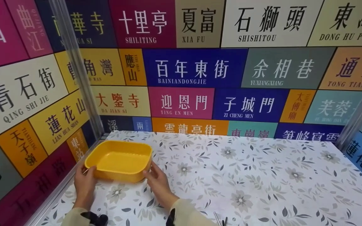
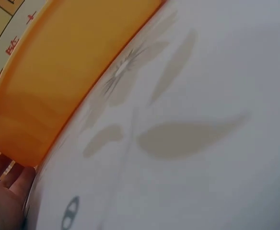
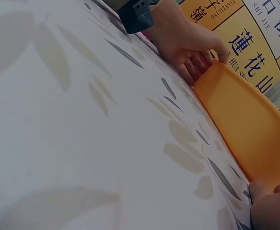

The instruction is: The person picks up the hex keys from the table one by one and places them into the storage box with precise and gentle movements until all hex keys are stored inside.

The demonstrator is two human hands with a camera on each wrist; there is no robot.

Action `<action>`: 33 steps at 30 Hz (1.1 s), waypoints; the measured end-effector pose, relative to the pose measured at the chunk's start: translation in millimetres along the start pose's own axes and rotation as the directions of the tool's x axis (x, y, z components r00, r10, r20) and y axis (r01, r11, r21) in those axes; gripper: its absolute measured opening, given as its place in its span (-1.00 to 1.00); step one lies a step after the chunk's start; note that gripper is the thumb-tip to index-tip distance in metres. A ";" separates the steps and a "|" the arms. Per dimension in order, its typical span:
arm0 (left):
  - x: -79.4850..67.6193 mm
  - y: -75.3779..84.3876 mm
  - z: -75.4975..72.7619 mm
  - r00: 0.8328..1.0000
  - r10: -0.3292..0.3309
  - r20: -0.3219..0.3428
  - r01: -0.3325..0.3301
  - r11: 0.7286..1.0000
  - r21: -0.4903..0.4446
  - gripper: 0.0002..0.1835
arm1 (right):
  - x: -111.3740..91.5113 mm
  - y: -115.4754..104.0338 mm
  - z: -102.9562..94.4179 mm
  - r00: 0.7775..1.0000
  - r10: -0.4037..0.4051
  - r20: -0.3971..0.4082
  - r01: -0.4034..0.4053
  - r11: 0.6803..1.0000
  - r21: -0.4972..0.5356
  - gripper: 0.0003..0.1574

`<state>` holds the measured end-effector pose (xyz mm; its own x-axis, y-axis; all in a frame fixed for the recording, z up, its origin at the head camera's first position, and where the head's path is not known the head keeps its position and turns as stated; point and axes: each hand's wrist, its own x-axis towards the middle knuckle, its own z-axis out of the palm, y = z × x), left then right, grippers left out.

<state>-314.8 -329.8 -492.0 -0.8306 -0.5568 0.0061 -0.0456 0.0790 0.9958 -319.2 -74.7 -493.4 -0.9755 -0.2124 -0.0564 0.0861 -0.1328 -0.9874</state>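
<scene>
Yellow tray (image 1: 118, 174) sits upright at the far-left part of the bench (image 1: 262, 177), mouth upward, near the left wall panels (image 1: 47, 131). Its lower edge appears to meet the floral surface; a slight lift at any corner cannot be ruled out.

The left hand (image 1: 85, 185) pinches the near-left corner, thumb at the rim and fingers bent against the outside. The right hand (image 1: 160, 185) pinches the near-right corner, thumb on the near wall; its other fingers are partly hidden.

Failure points, by judgement:
- Unequal force between the hands would rotate the tray, since both grips lie toward the near side.
- Raising the near corners alone would tip the tray away from the person.
- Excess travel leftward or forward could knock the rim against the panels or the clear corner post (image 1: 85, 78), or trap the left fingers.
- Dragging under downward pressure could ruck the floral surface, if it is a loose cover.
- A loosened thumb could let the smooth-looking wall slip.
</scene>
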 end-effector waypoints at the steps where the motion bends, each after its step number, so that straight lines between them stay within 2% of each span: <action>1: -1.7 0.0 1.3 1.000 0.004 0.005 -0.004 1.000 0.006 -0.31 | -0.4 0.1 0.2 1.000 -0.004 -0.006 0.004 1.000 -0.002 -0.11; 5: -8.1 -0.7 4.4 1.000 0.022 0.012 -0.022 0.999 0.024 -0.29 | -2.6 -0.2 0.6 0.999 -0.015 -0.033 0.015 1.000 -0.014 -0.14; 9: -14.0 0.2 5.0 0.999 0.020 0.025 -0.021 0.999 0.046 -0.28 | -4.8 -0.8 0.8 0.998 -0.032 -0.051 0.030 0.999 -0.035 -0.14; 12: -17.1 2.1 4.8 0.999 0.007 0.033 -0.010 0.995 0.096 -0.26 | -5.9 -2.9 -0.7 0.997 -0.046 -0.065 0.042 0.997 -0.059 -0.16; 16: -18.5 3.9 3.3 0.999 -0.003 0.039 -0.003 0.991 0.132 -0.27 | -6.6 -9.4 -4.1 0.993 -0.037 -0.112 0.027 0.996 -0.089 -0.17; 22: -18.8 6.1 3.8 1.000 0.023 0.011 -0.024 0.989 0.144 -0.39 | -6.4 -18.9 -11.5 0.984 -0.023 -0.174 0.002 0.993 -0.120 -0.23; 27: -21.3 7.1 10.2 0.999 0.043 -0.018 -0.040 0.987 0.154 -0.47 | -8.5 -20.6 -20.6 0.976 -0.073 -0.205 0.039 0.985 -0.166 -0.36; 30: -25.6 8.7 16.5 1.000 0.014 -0.012 -0.012 0.988 0.153 -0.47 | -10.1 -20.8 -27.4 0.967 -0.114 -0.227 0.063 0.974 -0.219 -0.40; 33: -29.6 10.6 23.1 0.997 -0.054 0.050 0.047 0.991 0.126 -0.41 | -11.8 -20.9 -35.7 0.967 -0.113 -0.228 0.058 0.970 -0.235 -0.41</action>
<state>-303.6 -293.3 -483.7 -0.8534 -0.5186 -0.0518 -0.1541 0.1561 0.9756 -316.7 -34.9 -477.3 -0.9993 0.0304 0.0233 -0.0205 0.0869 -0.9960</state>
